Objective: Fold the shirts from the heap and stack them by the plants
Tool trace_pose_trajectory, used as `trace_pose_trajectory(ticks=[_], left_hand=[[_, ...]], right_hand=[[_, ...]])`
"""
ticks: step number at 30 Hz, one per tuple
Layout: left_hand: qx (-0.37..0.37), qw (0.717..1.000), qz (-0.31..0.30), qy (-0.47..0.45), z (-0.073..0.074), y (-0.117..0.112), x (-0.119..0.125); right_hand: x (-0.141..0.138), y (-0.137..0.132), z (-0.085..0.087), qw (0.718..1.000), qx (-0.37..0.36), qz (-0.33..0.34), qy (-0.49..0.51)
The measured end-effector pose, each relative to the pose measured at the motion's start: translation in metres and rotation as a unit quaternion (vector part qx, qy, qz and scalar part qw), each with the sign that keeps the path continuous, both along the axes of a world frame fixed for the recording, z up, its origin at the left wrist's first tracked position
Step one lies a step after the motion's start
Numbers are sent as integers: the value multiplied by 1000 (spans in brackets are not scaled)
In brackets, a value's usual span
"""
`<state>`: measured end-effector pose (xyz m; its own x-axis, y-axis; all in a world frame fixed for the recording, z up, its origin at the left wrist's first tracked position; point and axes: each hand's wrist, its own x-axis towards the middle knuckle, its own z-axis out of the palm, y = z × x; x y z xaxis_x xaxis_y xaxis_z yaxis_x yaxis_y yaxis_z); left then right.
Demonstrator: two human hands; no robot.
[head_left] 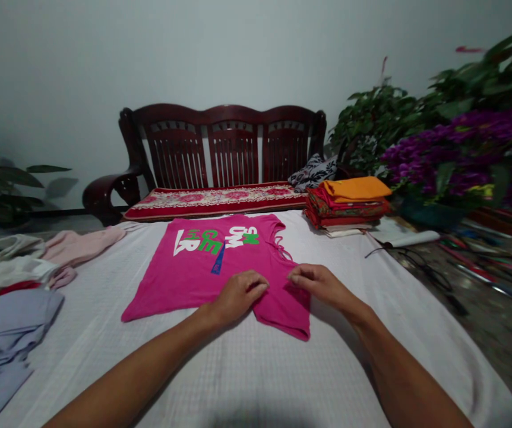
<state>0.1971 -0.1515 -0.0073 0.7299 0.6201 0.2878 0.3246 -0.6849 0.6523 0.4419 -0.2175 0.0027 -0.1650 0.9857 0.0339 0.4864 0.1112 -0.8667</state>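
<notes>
A pink T-shirt (185, 291) with white, green and blue lettering lies spread sideways on the white cloth, its neckline toward the right. My left hand (242, 294) rests on the shirt where the near sleeve joins the body, thumb and fingers closed on the fabric. At the shoulder edge, my right hand (321, 286) pinches the cloth with thumb and forefinger. Between the two hands, the near sleeve (283, 312) points toward me. The far sleeve is not visible, and thin ties show at the neckline.
Loose clothes (10, 327) lie in a heap at the left. A folded stack of clothes (349, 205), orange on top, sits at the back right. Behind stands a wooden bench (233, 148) with a red floral cushion. Purple flowers (461, 148) and cables (429, 273) are on the right.
</notes>
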Motion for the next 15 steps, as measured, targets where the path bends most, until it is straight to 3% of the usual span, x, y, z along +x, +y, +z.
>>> trace_pose_trajectory(ticks=[2,4,9,12,15], left_hand=[[41,999,5,12,-6,3,10],[79,995,-3,65,-15,3,16],[103,976,-30,187,-31,-7,13],[80,974,-73,198,-28,-8,-1],[27,983,-92,158,-20,4,-23]], right_hand=[[-7,8,-7,992,106,-53,-49],[-12,13,-18,978,152,-36,-137],[-7,12,-39,922,116,12,-369],[1,12,-42,895,121,6,-430],[5,12,-42,890,130,-3,-438]])
